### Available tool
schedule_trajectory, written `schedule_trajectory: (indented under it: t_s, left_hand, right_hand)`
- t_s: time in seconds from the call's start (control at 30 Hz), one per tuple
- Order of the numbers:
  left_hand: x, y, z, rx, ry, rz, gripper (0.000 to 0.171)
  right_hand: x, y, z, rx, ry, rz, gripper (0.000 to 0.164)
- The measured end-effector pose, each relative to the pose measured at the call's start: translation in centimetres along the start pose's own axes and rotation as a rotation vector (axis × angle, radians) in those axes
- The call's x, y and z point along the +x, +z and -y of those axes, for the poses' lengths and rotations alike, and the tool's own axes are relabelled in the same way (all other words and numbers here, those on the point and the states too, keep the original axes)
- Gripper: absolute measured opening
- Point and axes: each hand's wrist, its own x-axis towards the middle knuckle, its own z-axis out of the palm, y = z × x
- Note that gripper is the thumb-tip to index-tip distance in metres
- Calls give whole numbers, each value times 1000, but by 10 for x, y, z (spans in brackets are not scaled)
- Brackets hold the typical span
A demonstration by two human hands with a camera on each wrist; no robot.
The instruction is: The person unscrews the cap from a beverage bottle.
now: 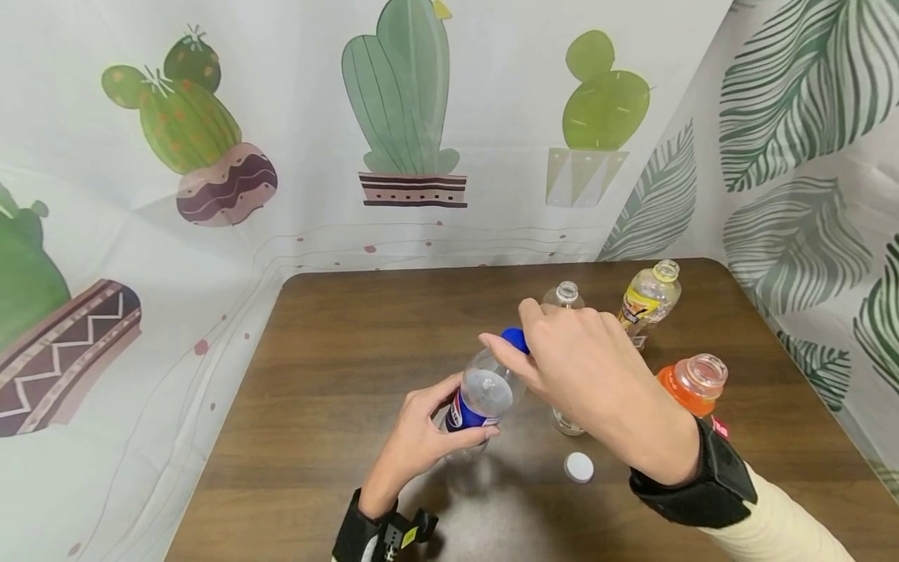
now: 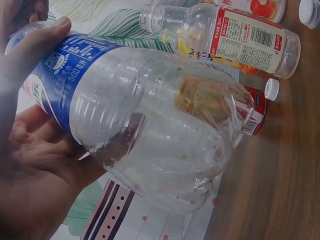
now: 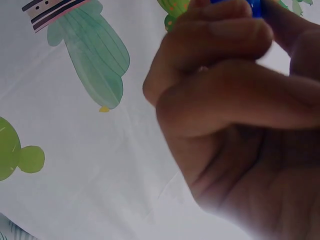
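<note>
My left hand (image 1: 424,429) grips a clear plastic bottle (image 1: 488,392) round its blue label, with the thumb at the front. In the left wrist view the bottle (image 2: 160,130) is tilted and has drops inside; its base shows whole in front of the wooden table. At the bottle's top, my right hand (image 1: 597,375) pinches a blue cap (image 1: 515,339) between thumb and curled fingers. The right wrist view shows only an edge of the blue cap (image 3: 256,7) among the fingers. The right hand hides most of the bottle's neck.
Right of the hands on the table (image 1: 337,351) stand an uncapped clear bottle (image 1: 565,295), partly behind the right hand, an uncapped bottle with a yellow label (image 1: 649,300) and an orange bottle (image 1: 688,386). A white cap (image 1: 579,467) lies near them. Printed cloth (image 1: 506,117) hangs behind.
</note>
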Motion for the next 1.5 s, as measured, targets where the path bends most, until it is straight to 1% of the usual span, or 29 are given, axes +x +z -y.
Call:
schedule_trajectory:
  t_s: [0.2,0.27,0.37,0.53,0.67,0.83,1.03,1.17,1.27,1.37,1.5]
  left_hand:
    - [1,-1,2,-14,20,17,50]
    - [1,-1,3,-20,15,23,50]
    - [0,-2,3,-26,7,28,51]
    - [0,-3,2,-46,17,43,51]
    - [-1,-5,1,-61,20,54,50]
    - [-1,-6,1,-70,9,62,50]
    - [-3,-7,1,-85,-2,71,49]
    - [-4,-8,1,-96,-1,88,48]
    - [-5,-9,-1,-107,1,110,48]
    - [-6,-9,-2,-120,-3,130,48]
    - [-6,-10,-4,-129,-2,142,46]
  right_hand:
    - [0,-3,-3,54,-22,63,38]
    - [0,-4,-4,81,-33,88,35]
    - [-1,-6,-5,123,-63,100,32]
    - [-1,-8,-10,182,-175,95,20]
    - [-2,-9,-13,199,-266,82,12]
    - [-3,-8,-15,237,-334,71,14]
    - [-5,-10,-17,292,-398,89,19]
    - [-5,-12,-19,333,-465,64,24]
    - [-4,-13,-22,376,-514,39,25]
    - [-4,-16,-24,412,-534,47,24]
    - [-4,-19,-25,433,-527,82,22]
